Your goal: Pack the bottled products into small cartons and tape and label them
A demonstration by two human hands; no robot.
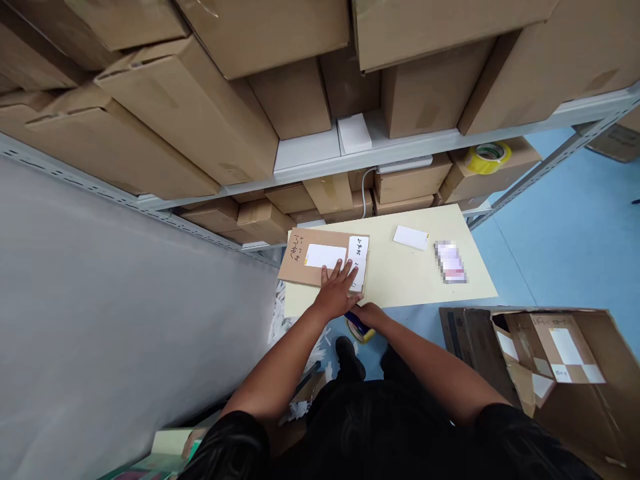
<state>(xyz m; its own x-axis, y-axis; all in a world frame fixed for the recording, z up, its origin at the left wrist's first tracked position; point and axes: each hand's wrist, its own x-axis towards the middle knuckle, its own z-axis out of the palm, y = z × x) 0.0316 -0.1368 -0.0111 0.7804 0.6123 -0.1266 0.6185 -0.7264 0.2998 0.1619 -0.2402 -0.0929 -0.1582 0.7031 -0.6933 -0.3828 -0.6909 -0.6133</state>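
My left hand (pixel 338 288) lies flat with fingers spread on a brown cardboard parcel (pixel 310 265) that sits at the near left of a pale yellow table (pixel 415 273). The parcel carries a white label (pixel 325 256) and a second white label (pixel 358 257) with handwriting at its right edge. My right hand (pixel 369 313) is just below the table's near edge, closed round a tape roll (pixel 359 328) with a yellow rim; its fingers are partly hidden by my left hand.
A white card (pixel 411 237) and a blurred pink-white item (pixel 451 262) lie on the table. Shelving (pixel 380 157) full of cardboard boxes stands behind, with a yellow tape roll (pixel 488 157). An open carton (pixel 555 363) is on the blue floor at right. Grey wall at left.
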